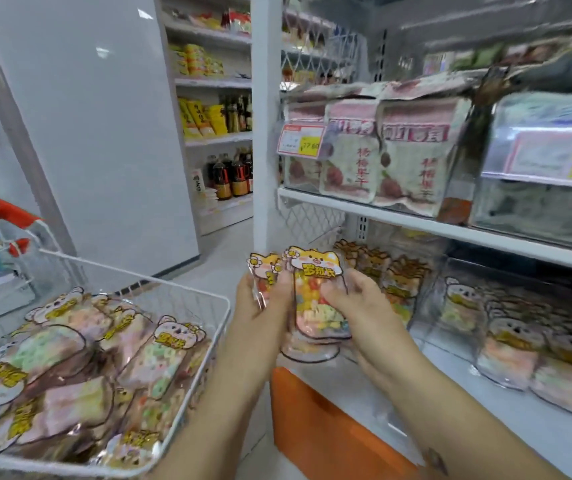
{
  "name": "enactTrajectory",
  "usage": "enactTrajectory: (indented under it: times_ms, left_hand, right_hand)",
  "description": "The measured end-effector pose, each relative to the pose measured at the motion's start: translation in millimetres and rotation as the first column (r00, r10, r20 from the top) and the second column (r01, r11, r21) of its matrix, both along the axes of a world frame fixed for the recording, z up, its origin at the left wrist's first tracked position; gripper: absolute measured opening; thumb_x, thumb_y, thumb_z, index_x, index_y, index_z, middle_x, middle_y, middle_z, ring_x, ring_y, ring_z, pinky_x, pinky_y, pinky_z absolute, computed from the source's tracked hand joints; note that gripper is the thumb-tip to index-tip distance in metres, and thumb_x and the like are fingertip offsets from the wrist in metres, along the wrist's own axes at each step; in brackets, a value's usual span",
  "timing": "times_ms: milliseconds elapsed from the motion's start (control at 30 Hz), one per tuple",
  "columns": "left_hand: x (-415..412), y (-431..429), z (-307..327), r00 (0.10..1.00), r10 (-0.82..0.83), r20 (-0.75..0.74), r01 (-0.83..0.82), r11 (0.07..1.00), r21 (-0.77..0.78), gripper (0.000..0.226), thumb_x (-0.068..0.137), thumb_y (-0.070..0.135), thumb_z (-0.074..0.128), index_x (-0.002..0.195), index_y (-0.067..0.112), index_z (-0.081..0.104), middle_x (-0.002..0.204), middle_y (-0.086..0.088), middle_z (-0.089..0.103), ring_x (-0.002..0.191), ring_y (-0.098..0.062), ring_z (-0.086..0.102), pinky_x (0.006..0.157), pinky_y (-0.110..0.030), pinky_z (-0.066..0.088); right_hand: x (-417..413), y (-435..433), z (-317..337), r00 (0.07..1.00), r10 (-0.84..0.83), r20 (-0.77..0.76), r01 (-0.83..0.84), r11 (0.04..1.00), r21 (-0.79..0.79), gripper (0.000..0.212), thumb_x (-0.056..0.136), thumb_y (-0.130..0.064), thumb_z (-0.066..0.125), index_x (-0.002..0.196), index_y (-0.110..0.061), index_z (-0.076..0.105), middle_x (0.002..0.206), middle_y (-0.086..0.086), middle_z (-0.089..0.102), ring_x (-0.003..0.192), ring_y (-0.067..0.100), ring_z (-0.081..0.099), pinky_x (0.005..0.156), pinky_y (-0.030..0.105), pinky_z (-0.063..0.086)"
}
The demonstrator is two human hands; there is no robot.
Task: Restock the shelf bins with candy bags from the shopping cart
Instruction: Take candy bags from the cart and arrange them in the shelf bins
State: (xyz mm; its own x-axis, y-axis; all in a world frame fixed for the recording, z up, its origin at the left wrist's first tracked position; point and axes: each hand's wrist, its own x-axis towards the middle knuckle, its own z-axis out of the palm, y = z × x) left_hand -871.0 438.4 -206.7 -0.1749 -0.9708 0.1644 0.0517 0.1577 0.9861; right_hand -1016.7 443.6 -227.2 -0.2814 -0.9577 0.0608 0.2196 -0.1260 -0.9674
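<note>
Both forearms reach forward and meet in front of the lower shelf (537,434). The left hand (260,306) and right hand (360,306) together grasp a small stack of candy bags (315,299), each thumb pressed on a bag's front. The stack stands upright, just beside a clear bin (412,299) that holds similar bags. More of them lie heaped in the shopping cart (173,288) at the left. Each bag has a cartoon animal header with yellow Chinese characters. A red-edged price tag (300,140) on the upper shelf reads perhaps 17.60, though blur leaves it unsure.
</note>
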Motion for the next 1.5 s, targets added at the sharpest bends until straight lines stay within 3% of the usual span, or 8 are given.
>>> enactTrajectory:
  times_ms: [100, 267, 367, 467, 567, 700, 933, 1500]
  left_hand:
    - [-21, -11, 2, 0.978, -0.152, 0.141, 0.150, 0.988, 0.021, 0.062, 0.084, 0.027, 0.079, 0.134, 0.035, 0.044, 0.120, 0.013, 0.068, 0.103, -0.001, 0.068, 0.082, -0.023, 0.058]
    - [-55, -57, -3, 0.906, -0.231, 0.355, 0.238, 0.971, 0.023, 0.082, 0.077, 0.001, 0.081, 0.140, 0.031, 0.038, 0.119, 0.009, 0.069, 0.104, -0.008, 0.069, 0.094, -0.034, 0.057]
    - [-81, -86, -7, 0.880, -0.169, 0.445, 0.201, 0.979, -0.024, 0.100, 0.070, -0.001, 0.083, 0.148, 0.031, 0.029, 0.126, 0.009, 0.064, 0.107, -0.009, 0.066, 0.089, -0.026, 0.056]
    - [-105, -112, -17, 0.847, -0.166, 0.505, 0.199, 0.980, -0.011, 0.098, 0.072, 0.000, 0.082, 0.145, 0.032, 0.026, 0.117, 0.016, 0.061, 0.106, -0.010, 0.059, 0.087, -0.021, 0.049]
    - [-123, -138, -37, 0.829, -0.173, 0.532, 0.167, 0.984, 0.060, 0.090, 0.072, 0.000, 0.082, 0.142, 0.021, 0.030, 0.109, 0.011, 0.061, 0.105, -0.016, 0.060, 0.093, -0.030, 0.052]
    - [-142, -166, -60, 0.749, -0.177, 0.639, 0.148, 0.984, 0.100, 0.074, 0.074, 0.007, 0.079, 0.132, 0.017, 0.034, 0.118, -0.002, 0.060, 0.107, -0.022, 0.060, 0.092, -0.037, 0.053]
    - [-162, -195, -95, 0.710, -0.487, 0.508, 0.435, 0.871, 0.228, 0.050, 0.060, -0.001, 0.080, 0.107, 0.016, 0.068, 0.108, -0.013, 0.074, 0.105, -0.031, 0.069, 0.093, -0.047, 0.057]
    - [-170, -217, -120, 0.631, -0.383, 0.675, 0.417, 0.901, 0.122, 0.051, 0.077, 0.038, 0.077, 0.119, 0.018, 0.056, 0.108, 0.003, 0.067, 0.101, -0.018, 0.063, 0.095, -0.041, 0.054]
  right_hand:
    - [-27, -2, 1, 0.990, -0.010, -0.143, 0.009, 1.000, -0.006, 0.026, 0.090, -0.013, 0.072, 0.113, -0.021, 0.064, 0.107, -0.002, 0.076, 0.102, 0.011, 0.071, 0.091, 0.030, 0.055]
    - [-77, -21, 15, 0.927, -0.016, -0.374, 0.027, 0.999, 0.024, 0.035, 0.076, 0.003, 0.080, 0.106, -0.010, 0.066, 0.095, 0.005, 0.077, 0.095, 0.019, 0.073, 0.084, 0.031, 0.059]
    - [-108, -41, 32, 0.714, 0.091, -0.695, -0.036, 0.995, 0.093, 0.031, 0.074, -0.001, 0.082, 0.085, -0.025, 0.066, 0.080, -0.016, 0.075, 0.084, 0.001, 0.070, 0.076, 0.015, 0.054]
    - [-128, -70, 31, 0.546, 0.167, -0.821, -0.033, 0.983, 0.178, 0.060, 0.066, -0.023, 0.090, 0.118, -0.030, 0.063, 0.114, -0.012, 0.071, 0.106, 0.008, 0.067, 0.094, 0.030, 0.053]
    - [-143, -97, 18, 0.442, 0.212, -0.871, -0.004, 0.972, 0.235, 0.095, 0.063, -0.030, 0.091, 0.143, -0.029, 0.040, 0.136, -0.014, 0.055, 0.122, 0.010, 0.056, 0.104, 0.033, 0.047]
    - [-159, -119, 10, 0.246, 0.322, -0.914, -0.014, 0.944, 0.328, 0.069, 0.076, -0.023, 0.086, 0.134, -0.033, 0.050, 0.122, -0.021, 0.054, 0.107, 0.003, 0.054, 0.075, -0.001, 0.040]
    - [-170, -142, -13, -0.013, 0.445, -0.896, 0.148, 0.887, 0.438, 0.062, 0.069, -0.041, 0.087, 0.114, -0.021, 0.050, 0.105, -0.009, 0.055, 0.098, 0.015, 0.055, 0.081, 0.032, 0.047]
    - [-160, -152, -17, -0.137, 0.373, -0.918, 0.402, 0.868, 0.293, 0.034, 0.082, -0.035, 0.078, 0.101, -0.014, 0.059, 0.092, -0.002, 0.058, 0.084, 0.016, 0.059, 0.060, 0.026, 0.045]
